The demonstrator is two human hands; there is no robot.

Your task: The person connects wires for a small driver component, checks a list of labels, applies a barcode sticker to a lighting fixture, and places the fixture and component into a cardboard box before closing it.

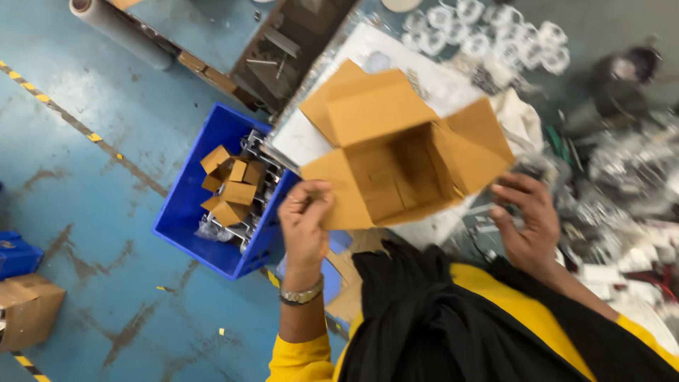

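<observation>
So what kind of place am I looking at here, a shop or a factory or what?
Most likely a factory packing or assembly station. An open brown cardboard box sits between the left hand and right hand, a blue plastic crate of small cartons and metal parts stands on a painted concrete floor with striped hazard tape.

Even, bright indoor light is falling from overhead across the whole view, with no hard shadows. Motion blur is smearing the right side: the clear plastic rings (495, 32) and the shiny metal parts (629, 163) along the far and right edges of the workbench are dissolving into soft glare. The open brown cardboard box (403, 145) is blurring at its flaps, its inside lying in mild shade. The worn blue painted floor (85, 141) is showing pale, dull reflections.
</observation>
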